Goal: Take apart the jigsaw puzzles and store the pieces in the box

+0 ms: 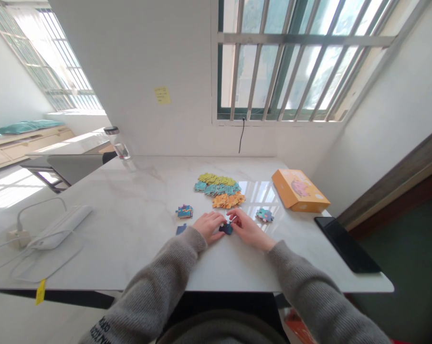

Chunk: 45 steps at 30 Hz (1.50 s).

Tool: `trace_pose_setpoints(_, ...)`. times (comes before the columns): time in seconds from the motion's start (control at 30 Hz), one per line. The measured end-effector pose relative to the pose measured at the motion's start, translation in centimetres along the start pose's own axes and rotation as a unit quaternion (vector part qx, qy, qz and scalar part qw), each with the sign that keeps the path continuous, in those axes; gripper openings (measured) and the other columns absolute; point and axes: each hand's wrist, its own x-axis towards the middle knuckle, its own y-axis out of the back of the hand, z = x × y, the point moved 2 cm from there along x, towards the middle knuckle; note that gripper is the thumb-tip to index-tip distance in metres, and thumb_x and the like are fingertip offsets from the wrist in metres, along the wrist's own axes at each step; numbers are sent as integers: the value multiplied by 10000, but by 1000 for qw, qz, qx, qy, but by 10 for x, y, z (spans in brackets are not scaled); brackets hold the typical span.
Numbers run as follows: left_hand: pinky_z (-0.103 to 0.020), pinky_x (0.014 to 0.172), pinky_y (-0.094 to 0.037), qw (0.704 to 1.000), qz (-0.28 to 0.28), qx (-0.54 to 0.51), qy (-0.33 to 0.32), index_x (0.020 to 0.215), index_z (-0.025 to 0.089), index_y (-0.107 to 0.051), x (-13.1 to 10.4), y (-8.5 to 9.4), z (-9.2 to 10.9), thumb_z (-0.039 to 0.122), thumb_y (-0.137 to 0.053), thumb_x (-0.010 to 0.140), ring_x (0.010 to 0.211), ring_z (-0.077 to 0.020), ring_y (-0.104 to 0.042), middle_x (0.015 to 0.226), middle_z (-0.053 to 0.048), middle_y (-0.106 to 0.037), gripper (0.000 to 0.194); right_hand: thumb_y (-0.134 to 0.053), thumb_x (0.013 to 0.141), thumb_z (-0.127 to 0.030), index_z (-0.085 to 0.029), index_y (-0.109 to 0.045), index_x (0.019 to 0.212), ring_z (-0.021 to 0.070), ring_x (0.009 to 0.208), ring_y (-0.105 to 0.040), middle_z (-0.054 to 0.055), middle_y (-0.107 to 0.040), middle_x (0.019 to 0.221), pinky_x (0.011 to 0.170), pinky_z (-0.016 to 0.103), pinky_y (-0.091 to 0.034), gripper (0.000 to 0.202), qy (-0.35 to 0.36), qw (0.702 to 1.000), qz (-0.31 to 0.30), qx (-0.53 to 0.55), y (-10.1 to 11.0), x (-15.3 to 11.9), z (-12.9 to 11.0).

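Observation:
Dark blue jigsaw puzzle pieces (226, 229) lie between my two hands near the table's front. My left hand (210, 225) has its fingers closed on their left side, thumb at the lower edge. From the right, my right hand (243, 226) pinches at the same pieces with thumb and fingertips. How many pieces are there, I cannot make out. Beside my left wrist is a blue puzzle piece (181, 229), partly covered by the sleeve. A small stack of dark multicoloured pieces (184, 211) sits just beyond it. Teal and purple pieces (265, 215) are stacked right of my right hand.
Beyond my hands are heaped yellow-green pieces (216, 179), teal pieces (221, 189) and orange pieces (228, 199). An orange box (300, 190) and a black tablet-like slab (346, 243) lie right. A power strip (62, 227) with cables lies left; a bottle (118, 143) stands at the back left.

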Motion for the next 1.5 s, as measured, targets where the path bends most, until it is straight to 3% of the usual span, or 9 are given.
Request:
trace_pose_setpoints(0.3,-366,872,-481,997,38,-62,-37,1030,225,-612,-4,11,4,288,-653,823,1020,-226,-616,1128,-67,-667,220,-525,882,-264,-220,-479,1202,103,733,-533,16,-510,969,672,254,-481,326,-11,992,-1,124,0,3,1)
trace_pose_setpoints(0.4,-386,912,-473,996,71,-49,-16,1119,233,-605,-12,27,-12,289,-635,845,1069,-235,-610,1146,-67,-679,281,-534,882,-276,-219,-459,1238,118,769,-554,27,-517,996,725,293,-503,368,-16,994,20,108,2,3,2)
trace_pose_setpoints(0.53,-418,954,-462,988,139,-35,50,1131,236,-615,-36,50,-48,272,-607,863,1079,-237,-606,1154,-69,-687,270,-509,893,-268,-207,-472,1230,143,817,-564,40,-543,988,750,317,-507,344,-13,999,37,33,6,1,-2)
trace_pose_setpoints(0.67,-436,954,-468,982,160,-27,99,1149,227,-601,-53,55,-66,259,-636,825,1056,-245,-612,1135,-71,-687,327,-486,898,-253,-208,-498,1199,150,820,-567,38,-559,955,737,304,-497,305,7,1000,20,-19,4,-1,-11)
trace_pose_setpoints(0.87,-433,970,-473,984,140,-49,95,1044,227,-631,-61,58,-54,279,-668,779,1056,-246,-613,1090,-72,-698,272,-459,919,-268,-214,-573,1119,140,721,-541,7,-576,827,688,285,-456,236,7,998,-4,-65,2,-4,-17)
trace_pose_setpoints(1.07,-434,956,-488,981,146,-73,106,977,211,-643,-115,68,-57,275,-637,803,1024,-236,-621,1085,-81,-697,186,-460,915,-269,-210,-582,1112,136,703,-525,1,-570,802,674,278,-443,240,8,997,-8,-72,2,-4,-17)
trace_pose_setpoints(1.17,-429,924,-497,979,162,-62,105,962,206,-647,-130,70,-53,260,-629,809,998,-236,-626,1088,-88,-697,164,-463,912,-267,-206,-586,1098,136,695,-517,1,-567,795,670,280,-436,231,8,997,-9,-71,0,-4,-17)
trace_pose_setpoints(1.3,-417,940,-490,980,173,-59,83,956,214,-645,-116,66,-29,244,-639,804,1030,-237,-620,1114,-87,-693,155,-465,931,-299,-210,-583,1106,142,713,-529,-2,-568,788,696,291,-437,228,6,999,-7,-40,-7,-2,-22)
trace_pose_setpoints(1.5,-418,934,-475,991,123,-48,23,941,248,-650,-73,51,12,220,-628,797,989,-222,-608,1138,-54,-702,148,-542,920,-373,-203,-492,1264,143,741,-559,-10,-565,789,726,300,-473,387,6,993,-35,115,-29,4,-28)
